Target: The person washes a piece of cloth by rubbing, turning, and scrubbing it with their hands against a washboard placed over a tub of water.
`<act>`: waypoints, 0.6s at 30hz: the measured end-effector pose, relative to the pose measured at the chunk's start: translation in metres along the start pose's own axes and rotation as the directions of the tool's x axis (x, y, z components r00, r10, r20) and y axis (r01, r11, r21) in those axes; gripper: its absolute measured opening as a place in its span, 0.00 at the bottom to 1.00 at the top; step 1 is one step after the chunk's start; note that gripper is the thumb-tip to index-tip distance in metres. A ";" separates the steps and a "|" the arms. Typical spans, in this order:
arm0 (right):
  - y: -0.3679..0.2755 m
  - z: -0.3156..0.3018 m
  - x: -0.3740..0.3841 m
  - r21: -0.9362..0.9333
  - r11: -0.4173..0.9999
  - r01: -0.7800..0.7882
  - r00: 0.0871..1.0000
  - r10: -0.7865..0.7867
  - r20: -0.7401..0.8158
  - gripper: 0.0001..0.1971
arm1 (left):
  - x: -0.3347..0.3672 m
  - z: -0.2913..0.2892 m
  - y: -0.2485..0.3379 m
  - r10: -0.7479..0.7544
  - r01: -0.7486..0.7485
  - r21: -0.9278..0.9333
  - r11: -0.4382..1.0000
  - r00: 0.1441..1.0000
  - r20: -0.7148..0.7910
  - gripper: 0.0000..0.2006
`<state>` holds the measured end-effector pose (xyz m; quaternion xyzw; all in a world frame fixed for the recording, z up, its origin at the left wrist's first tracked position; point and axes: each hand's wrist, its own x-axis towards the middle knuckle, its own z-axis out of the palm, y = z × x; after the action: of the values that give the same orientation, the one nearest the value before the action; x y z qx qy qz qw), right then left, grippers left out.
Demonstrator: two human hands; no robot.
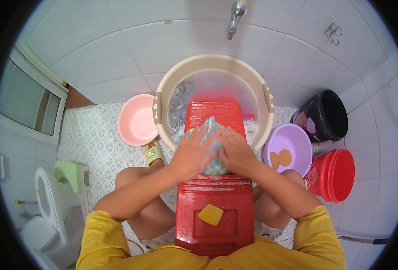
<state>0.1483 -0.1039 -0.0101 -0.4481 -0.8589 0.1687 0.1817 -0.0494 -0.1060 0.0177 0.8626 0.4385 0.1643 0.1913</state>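
Observation:
A wet blue, yellow and white checked cloth (215, 169) lies bunched on the ridged part of a red plastic washboard (212, 110). My left hand (190, 155) grips it from the left, its fingers slightly blurred and partly hidden in the folds. From the right, my right hand (236, 152) is closed on the same cloth, with the fingertips close to the left hand's. A yellow bar of soap (210, 214) rests on the flat near end of the board, between my knees. The board's far end dips into a large beige tub (210, 61) of cloudy water.
A pink basin (138, 120) stands left of the tub. On the right are a purple basin (293, 143) holding tan round pieces, a black bucket (327, 117) and a red bucket (336, 175). A tap (236, 20) juts from the wall. A toilet (50, 211) and green stool (73, 175) stand left.

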 end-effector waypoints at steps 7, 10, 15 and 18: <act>0.007 0.009 0.016 -0.210 0.975 -0.072 0.995 0.055 -0.082 0.25 | 0.019 0.010 -0.009 -0.059 0.055 0.090 0.994 0.997 0.049 0.34; 0.044 0.024 0.064 -0.344 0.926 -0.154 0.988 0.146 -0.050 0.25 | 0.076 0.026 -0.044 -0.243 0.231 0.217 0.949 0.969 0.033 0.31; 0.044 0.024 0.071 -0.184 0.942 -0.281 0.951 0.300 0.080 0.23 | 0.078 0.026 -0.042 -0.360 0.364 -0.027 0.931 0.927 0.107 0.29; 0.012 0.016 0.015 -0.111 0.991 -0.071 0.989 0.056 -0.134 0.23 | 0.015 0.010 -0.009 -0.141 0.142 -0.011 0.990 0.989 0.048 0.33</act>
<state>0.1418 -0.0870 -0.0268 -0.4950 -0.8388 0.0948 0.2061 -0.0424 -0.0905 0.0061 0.8316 0.4927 0.1331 0.2189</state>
